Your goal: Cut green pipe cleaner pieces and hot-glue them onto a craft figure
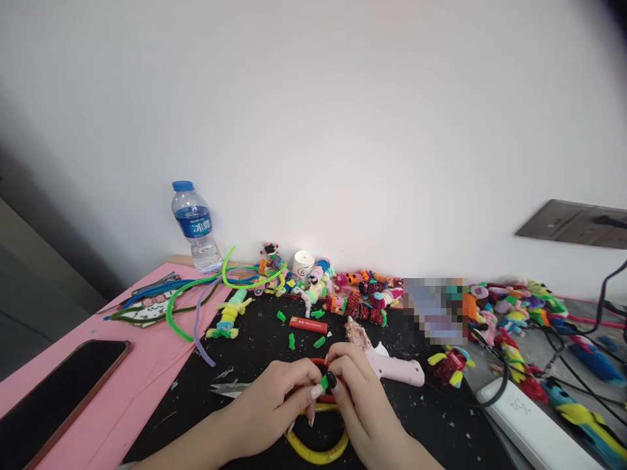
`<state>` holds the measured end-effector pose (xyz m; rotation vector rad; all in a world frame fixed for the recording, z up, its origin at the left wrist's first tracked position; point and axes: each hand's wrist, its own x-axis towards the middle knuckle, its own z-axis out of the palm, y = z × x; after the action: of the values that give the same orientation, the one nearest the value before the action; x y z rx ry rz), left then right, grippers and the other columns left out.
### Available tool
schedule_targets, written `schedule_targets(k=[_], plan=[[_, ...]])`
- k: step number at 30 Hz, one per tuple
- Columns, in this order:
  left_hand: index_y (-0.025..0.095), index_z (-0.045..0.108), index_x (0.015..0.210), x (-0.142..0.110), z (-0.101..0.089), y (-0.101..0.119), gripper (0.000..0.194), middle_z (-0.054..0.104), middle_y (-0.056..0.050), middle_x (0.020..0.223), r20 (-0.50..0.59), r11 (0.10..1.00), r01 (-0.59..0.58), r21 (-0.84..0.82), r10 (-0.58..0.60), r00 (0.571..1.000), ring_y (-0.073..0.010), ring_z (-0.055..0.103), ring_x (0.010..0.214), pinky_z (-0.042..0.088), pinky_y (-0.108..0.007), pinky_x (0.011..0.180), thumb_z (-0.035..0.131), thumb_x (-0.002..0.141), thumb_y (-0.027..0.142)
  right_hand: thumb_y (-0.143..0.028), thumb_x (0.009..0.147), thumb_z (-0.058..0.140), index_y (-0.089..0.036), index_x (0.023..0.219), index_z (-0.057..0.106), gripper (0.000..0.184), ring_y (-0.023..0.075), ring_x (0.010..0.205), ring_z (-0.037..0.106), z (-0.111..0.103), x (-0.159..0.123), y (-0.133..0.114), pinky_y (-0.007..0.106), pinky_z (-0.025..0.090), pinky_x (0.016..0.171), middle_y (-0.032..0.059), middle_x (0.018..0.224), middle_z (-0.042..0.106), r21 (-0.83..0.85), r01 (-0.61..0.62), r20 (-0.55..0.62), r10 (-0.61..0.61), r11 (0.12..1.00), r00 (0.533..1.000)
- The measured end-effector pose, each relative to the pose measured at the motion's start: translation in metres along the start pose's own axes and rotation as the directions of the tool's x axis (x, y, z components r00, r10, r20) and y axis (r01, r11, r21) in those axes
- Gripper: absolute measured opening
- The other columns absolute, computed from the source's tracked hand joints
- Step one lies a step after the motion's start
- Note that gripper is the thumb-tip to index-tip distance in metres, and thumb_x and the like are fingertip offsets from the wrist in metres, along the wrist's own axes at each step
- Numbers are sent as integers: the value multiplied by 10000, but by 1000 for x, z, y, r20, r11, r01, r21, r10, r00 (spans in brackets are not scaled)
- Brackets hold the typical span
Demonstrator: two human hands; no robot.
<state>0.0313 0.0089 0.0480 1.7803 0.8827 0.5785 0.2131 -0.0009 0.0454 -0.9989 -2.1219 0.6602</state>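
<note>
My left hand (289,395) and my right hand (362,398) meet at the front middle of the black mat. Fingertips of both hands pinch a small green fuzzy pipe-cleaner piece (324,384); part of it is hidden by the fingers. Below them lie scissors (318,454) with yellow and red handles, the blades showing to the left of my left hand. Several similar green pieces (292,341) are scattered beyond my hands, around a red lighter-like stick (308,325). A pink glue gun (396,369) rests just right of my right hand.
A water bottle (194,228) stands by the wall, near long pipe cleaners (181,313). A phone (59,398) lies on pink board (161,359). Pipe-cleaner dolls (232,316) and a paper cup (304,262) line the back. A white power bank (533,418) and black cables are on the right.
</note>
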Motion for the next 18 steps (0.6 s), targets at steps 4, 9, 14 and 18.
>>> schedule_targets(k=[4, 9, 14, 18], plan=[[159, 488, 861, 0, -2, 3, 210, 601, 7, 659, 19, 996, 35, -79, -33, 999, -71, 429, 442, 369, -169, 462, 342, 916, 300, -83, 878, 303, -195, 884, 445, 181, 182, 916, 467, 0, -1, 1, 336, 408, 787, 65, 990, 448, 18, -9, 5, 8, 1000, 1000], [159, 478, 862, 0, -1, -4, 224, 586, 15, 626, -5, 990, 23, -139, -24, 1000, -65, 420, 416, 348, -163, 429, 350, 916, 335, -116, 896, 289, -195, 883, 443, 174, 183, 905, 464, -2, -1, 1, 346, 406, 787, 66, 980, 450, 40, -35, 1, 35, 999, 999], [159, 469, 844, 0, 0, -6, 232, 585, 13, 620, 13, 983, 11, -183, -8, 1000, -67, 427, 428, 345, -165, 434, 357, 917, 349, -105, 871, 350, -198, 947, 439, 149, 193, 957, 447, -4, 0, 2, 358, 396, 821, 69, 1026, 442, 12, -12, 14, 12, 1000, 1000], [161, 452, 810, 0, 1, -7, 229, 591, 8, 614, 51, 972, 14, -236, -1, 999, -58, 411, 413, 333, -159, 428, 376, 913, 351, -67, 855, 349, -198, 918, 462, 183, 190, 956, 456, -2, 0, 2, 349, 407, 814, 67, 1027, 440, -41, 28, 39, -26, 999, 999]])
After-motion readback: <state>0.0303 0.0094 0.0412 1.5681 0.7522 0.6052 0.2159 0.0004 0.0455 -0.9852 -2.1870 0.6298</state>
